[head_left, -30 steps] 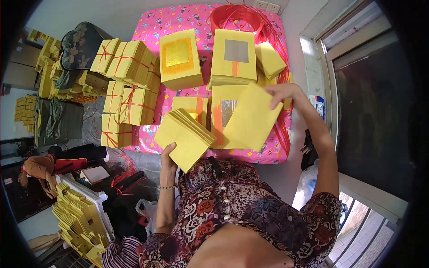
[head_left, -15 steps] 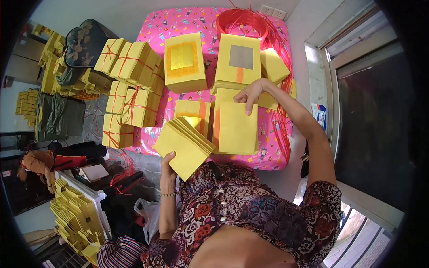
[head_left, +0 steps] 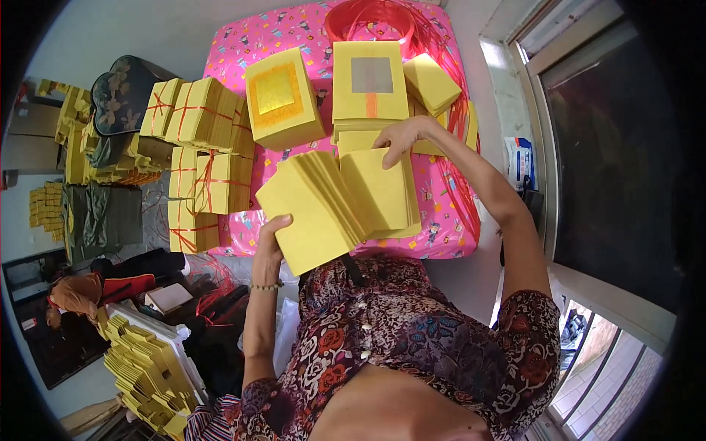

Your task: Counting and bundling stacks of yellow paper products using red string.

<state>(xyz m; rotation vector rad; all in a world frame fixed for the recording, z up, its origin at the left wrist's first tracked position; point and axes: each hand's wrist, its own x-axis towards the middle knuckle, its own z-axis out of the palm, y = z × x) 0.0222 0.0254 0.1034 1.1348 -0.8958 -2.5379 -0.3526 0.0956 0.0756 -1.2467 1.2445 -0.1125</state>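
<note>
A fanned stack of yellow paper (head_left: pixel 305 213) is gripped at its lower left corner by my left hand (head_left: pixel 273 234), thumb on the front face. Its right edge meets a second yellow paper stack (head_left: pixel 376 184) standing at the near side of the table. My right hand (head_left: pixel 401 138) pinches that second stack's top edge, thumb in front and fingers behind. Just beyond lies a pile topped by a sheet with a silver square (head_left: pixel 371 76). To its left sits a thick block of paper with a gold foil square (head_left: pixel 275 93).
Bundles tied with red strips (head_left: pixel 202 117) are piled on the left of the pink table cover (head_left: pixel 228 55). A red basin (head_left: pixel 338 22) and loose red strips (head_left: pixel 460 184) lie at the far and right sides. At lower left, another person's striped sleeve (head_left: pixel 202 422) shows beside more yellow paper (head_left: pixel 140 367).
My left hand has brought its paper stack up and right against the other stack, more widely fanned. The foil sheets that lay between are now covered. The view has shifted slightly.
</note>
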